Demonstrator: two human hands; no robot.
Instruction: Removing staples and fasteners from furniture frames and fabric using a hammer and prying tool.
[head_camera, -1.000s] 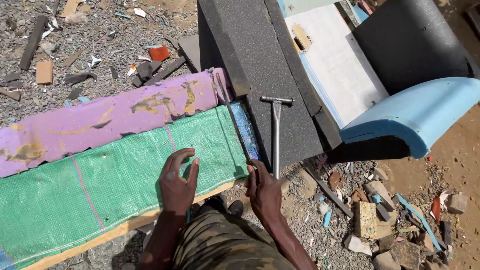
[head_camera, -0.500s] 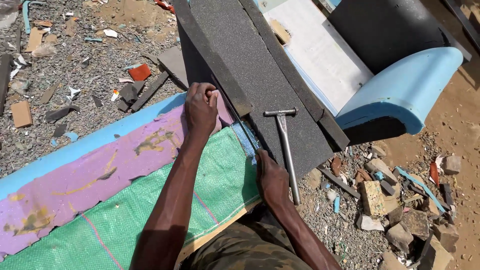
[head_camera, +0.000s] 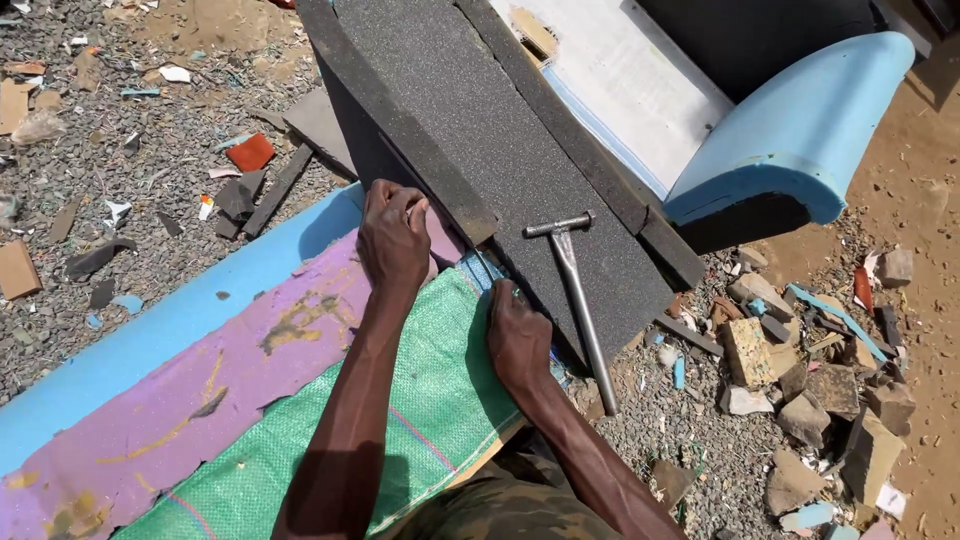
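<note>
Grey foam slab (head_camera: 520, 150), dark and speckled, runs away from the person toward the top of the view, its near end lying just ahead of both hands over the end of the layered panel. The left hand (head_camera: 395, 235) is nearer to its edge: fingers curled closed, it pinches the slab's lower left edge where that meets the purple foam layer (head_camera: 200, 380). The right hand (head_camera: 518, 335) sits closer to the body, knuckles up and fingers bent, pressing on the seam between the green woven sheet (head_camera: 420, 400) and the slab's near end; whether it grips anything I cannot tell. Just right of that hand a metal hammer (head_camera: 580, 300) lies on the slab, head away from the person, handle pointing back toward the rubble (head_camera: 800, 390).
</note>
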